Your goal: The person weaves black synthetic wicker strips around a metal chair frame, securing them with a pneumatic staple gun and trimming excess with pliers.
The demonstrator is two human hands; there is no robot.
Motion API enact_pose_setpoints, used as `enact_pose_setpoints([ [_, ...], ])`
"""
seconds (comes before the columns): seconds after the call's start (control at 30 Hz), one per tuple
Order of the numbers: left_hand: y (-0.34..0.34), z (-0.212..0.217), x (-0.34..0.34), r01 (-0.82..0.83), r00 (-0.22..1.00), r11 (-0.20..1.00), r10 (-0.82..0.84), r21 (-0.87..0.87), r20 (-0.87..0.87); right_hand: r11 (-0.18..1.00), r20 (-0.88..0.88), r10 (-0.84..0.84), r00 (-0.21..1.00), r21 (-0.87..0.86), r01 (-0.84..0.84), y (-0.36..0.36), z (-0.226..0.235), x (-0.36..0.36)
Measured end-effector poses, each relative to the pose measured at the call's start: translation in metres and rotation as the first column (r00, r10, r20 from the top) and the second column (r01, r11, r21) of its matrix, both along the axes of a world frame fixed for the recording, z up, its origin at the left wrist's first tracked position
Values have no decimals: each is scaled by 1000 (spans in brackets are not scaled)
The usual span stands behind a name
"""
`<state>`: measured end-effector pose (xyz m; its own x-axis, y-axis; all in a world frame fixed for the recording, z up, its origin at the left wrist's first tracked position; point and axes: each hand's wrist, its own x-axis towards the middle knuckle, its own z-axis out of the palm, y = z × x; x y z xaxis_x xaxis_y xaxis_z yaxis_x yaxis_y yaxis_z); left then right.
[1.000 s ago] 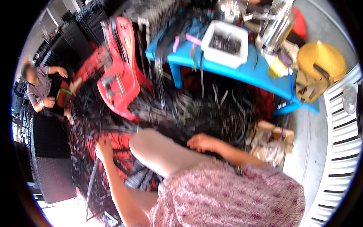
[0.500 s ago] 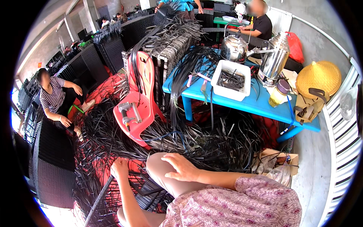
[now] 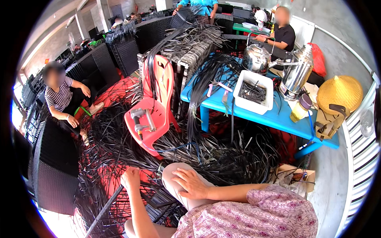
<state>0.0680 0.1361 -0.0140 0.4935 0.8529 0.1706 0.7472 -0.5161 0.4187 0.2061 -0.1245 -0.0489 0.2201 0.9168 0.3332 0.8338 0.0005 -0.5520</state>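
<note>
Black strips (image 3: 119, 158): long flat plastic weaving strips, glossy black, in a loose tangled heap over the red floor mat (image 3: 119, 93); they spread from beside the person's knee out to the red chair and under the blue table.
Left hand (image 3: 130, 177): forearm comes up from the lower edge; the hand is down among the strips just left of the knee, fingers curled closed, but whether they clamp a strip cannot be told.
Right hand (image 3: 191, 183): lies flat on the raised bare knee (image 3: 174, 174), fingers spread apart, palm down, holding nothing.
Red chair (image 3: 152, 111): plastic, just beyond the heap, strips draped over its back; a grey tool (image 3: 142, 121) lies on its seat.
Blue table (image 3: 258, 113): to the right, carrying a white tray (image 3: 254, 93) of dark pieces, a metal kettle (image 3: 256, 58) and a steel flask (image 3: 297, 73).
Woven panels (image 3: 51, 174): dark, standing at the left.
Seated person (image 3: 63, 99): in a striped top, at the far left, well apart.
</note>
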Motion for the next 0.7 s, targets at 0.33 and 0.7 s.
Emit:
enact_pose_setpoints([
  [0.33, -1, -1, -1, 2, 1000, 1000, -2, 14, 11, 1000, -13, -24, 1000, 11, 24, 2, -5, 2],
  [0.7, 2, -8, -1, -3, 1000, 997, 2, 74, 15, 999, -23, -34, 999, 12, 34, 0, -4, 3],
])
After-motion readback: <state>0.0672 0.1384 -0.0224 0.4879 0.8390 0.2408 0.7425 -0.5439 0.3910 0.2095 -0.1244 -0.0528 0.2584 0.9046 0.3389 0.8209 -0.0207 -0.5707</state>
